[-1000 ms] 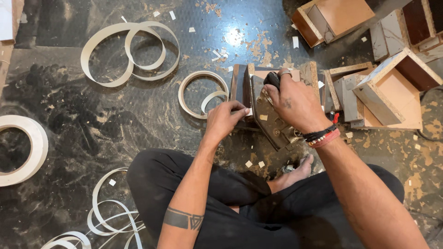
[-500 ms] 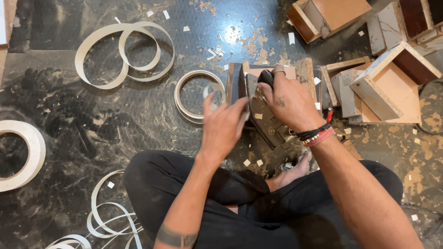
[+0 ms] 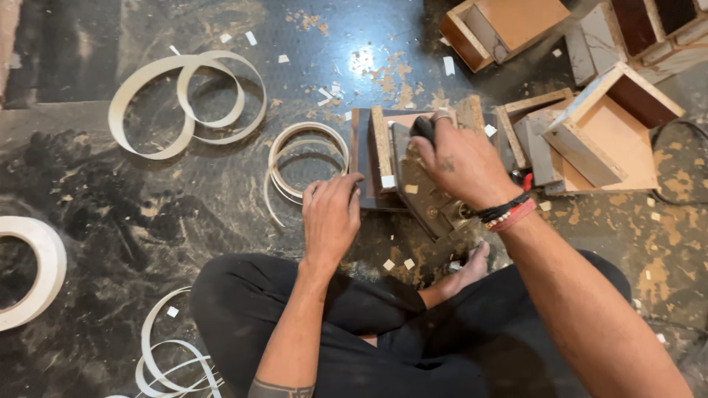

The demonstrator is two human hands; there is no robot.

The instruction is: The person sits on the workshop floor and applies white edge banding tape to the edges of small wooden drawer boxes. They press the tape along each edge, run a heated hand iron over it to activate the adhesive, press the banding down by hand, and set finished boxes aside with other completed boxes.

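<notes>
Head view, person seated cross-legged on dark marbled floor (image 3: 110,214).

Landmark: small wooden box (image 3: 383,158) lying on the floor just ahead of the knees.

- Right hand (image 3: 457,166): fingers curled and closed over the dark handle of a grey flat-soled iron (image 3: 420,188), which rests tilted across the box's right part. Beaded bracelets on this wrist.
- Left hand (image 3: 330,217): palm down, fingers loosely bent, fingertips touching the box's left edge; clasps nothing that I can see.
- Coil of white edge-banding strip (image 3: 306,166): just left of the box, flat on floor.
- Larger looped strip (image 3: 184,99): well left of the box, farther from the person.
- Tape roll (image 3: 37,269): far left of the box, at frame edge.
- Open wooden drawer boxes (image 3: 605,133): just right of the box; 1 more box (image 3: 505,26) beyond it.
- Bare foot (image 3: 468,269): near side of the box, beneath the iron.
- Small offcut chips scattered around the box.
</notes>
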